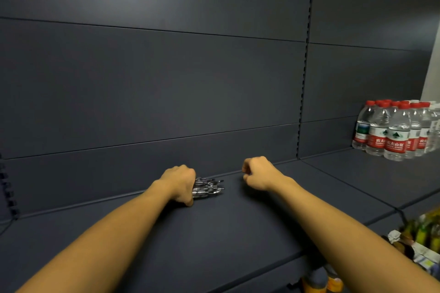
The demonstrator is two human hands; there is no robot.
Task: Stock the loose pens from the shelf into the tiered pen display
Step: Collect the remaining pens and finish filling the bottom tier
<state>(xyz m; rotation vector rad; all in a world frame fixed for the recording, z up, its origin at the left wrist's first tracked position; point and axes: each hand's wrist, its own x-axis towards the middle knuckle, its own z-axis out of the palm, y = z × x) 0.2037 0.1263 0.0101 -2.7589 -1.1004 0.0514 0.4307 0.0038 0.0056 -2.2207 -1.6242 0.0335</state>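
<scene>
Quickly, left to right. Far left, the upright slotted strip (pixel 8 194) at the shelf's edge. Left hand (pixel 182 182) sits far back on the dark shelf (pixel 214 233), fingers curled round a bundle of pens (pixel 208 188); their tips stick out to the right of the fist, lying low on or just over the shelf surface, close to the back panel (pixel 152 78). Right hand (pixel 258 173) is just right of the pen tips, apart from them, fingers curled into a fist; it seems to hold nothing, though a small item inside the fist can't be ruled out. Far right, a cluster of red-capped water bottles (pixel 392 129) on the adjoining shelf. Near right, below shelf level, some packaged goods (pixel 423 235), blurry. The tiered pen display is not in view.

Risks, as judged: the bundle is thick for one fist, so outer pens may slide out on lifting, since only one end is gripped and the free ends splay. A dropped pen could roll off the near edge. The right hand isn't supporting the loose ends, which makes slippage likelier.

Pens look: clear or silvery barrels with dark tips and metallic glints, many together, roughly parallel, ends uneven. Count can't be told.
</scene>
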